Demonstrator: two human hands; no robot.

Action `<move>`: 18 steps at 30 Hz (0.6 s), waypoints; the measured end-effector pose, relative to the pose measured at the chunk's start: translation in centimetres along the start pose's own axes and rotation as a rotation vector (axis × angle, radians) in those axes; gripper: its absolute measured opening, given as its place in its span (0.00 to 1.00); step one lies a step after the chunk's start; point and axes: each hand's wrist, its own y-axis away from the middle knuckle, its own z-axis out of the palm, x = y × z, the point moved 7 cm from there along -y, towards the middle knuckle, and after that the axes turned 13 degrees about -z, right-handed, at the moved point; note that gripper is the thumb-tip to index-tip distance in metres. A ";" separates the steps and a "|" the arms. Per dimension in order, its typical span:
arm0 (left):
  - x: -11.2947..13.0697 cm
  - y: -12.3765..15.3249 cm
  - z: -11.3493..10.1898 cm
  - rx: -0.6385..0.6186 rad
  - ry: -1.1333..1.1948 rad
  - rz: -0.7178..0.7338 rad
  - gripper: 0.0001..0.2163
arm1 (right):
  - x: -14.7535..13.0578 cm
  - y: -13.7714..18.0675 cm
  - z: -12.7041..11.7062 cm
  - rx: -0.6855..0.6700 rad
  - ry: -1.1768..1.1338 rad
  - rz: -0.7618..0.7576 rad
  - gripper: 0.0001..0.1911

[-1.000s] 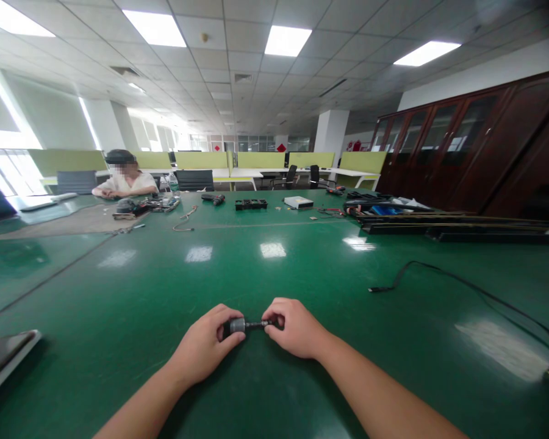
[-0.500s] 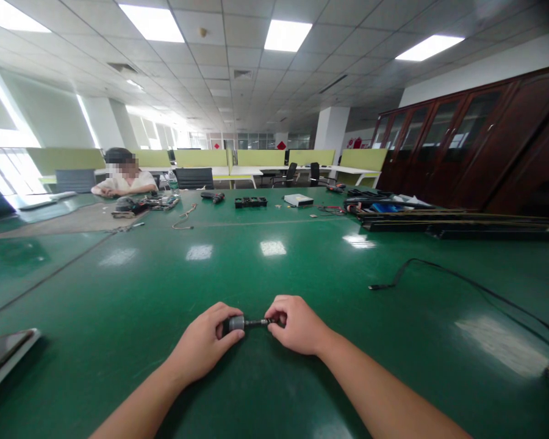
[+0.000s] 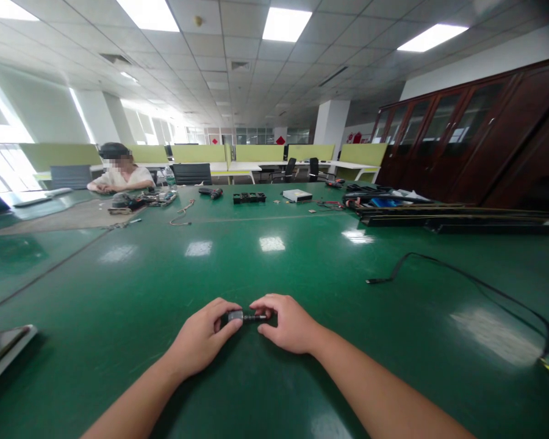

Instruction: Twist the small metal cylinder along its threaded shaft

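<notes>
A short grey and black cylinder (image 3: 235,316) with a thin dark shaft (image 3: 255,317) lies level just above or on the green tabletop. My left hand (image 3: 204,335) is closed around the cylinder's thick end, thumb in front and fingers behind. From its right side the shaft points toward my right hand (image 3: 288,323). There the thumb and fingers are parted, with the shaft's tip in the gap between them. The palm side of the left hand hides part of the cylinder, and its exact kind cannot be made out.
A black cable (image 3: 480,283) curves over the right of the green table (image 3: 165,268). A flat panel (image 3: 4,350) lies at left. Farther back are a power drill (image 3: 210,192), a black fan-like block (image 3: 249,197), a white box (image 3: 297,195), dark rails (image 3: 457,222) and a seated person (image 3: 121,174).
My right thumb and fingers have spread apart from the shaft's end. The shaft shows shorter beyond the cylinder. My left hand keeps its hold; the view has tilted slightly.
</notes>
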 end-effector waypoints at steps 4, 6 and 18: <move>-0.2 -0.1 0.1 -0.011 -0.001 0.000 0.14 | -0.3 -0.1 -0.1 -0.007 0.023 -0.017 0.18; -0.2 -0.1 0.1 -0.014 0.001 0.001 0.14 | -0.4 -0.2 0.0 -0.008 0.030 -0.027 0.17; 0.0 0.0 0.0 -0.005 -0.014 -0.018 0.12 | -0.5 -0.2 0.0 -0.021 0.065 -0.041 0.16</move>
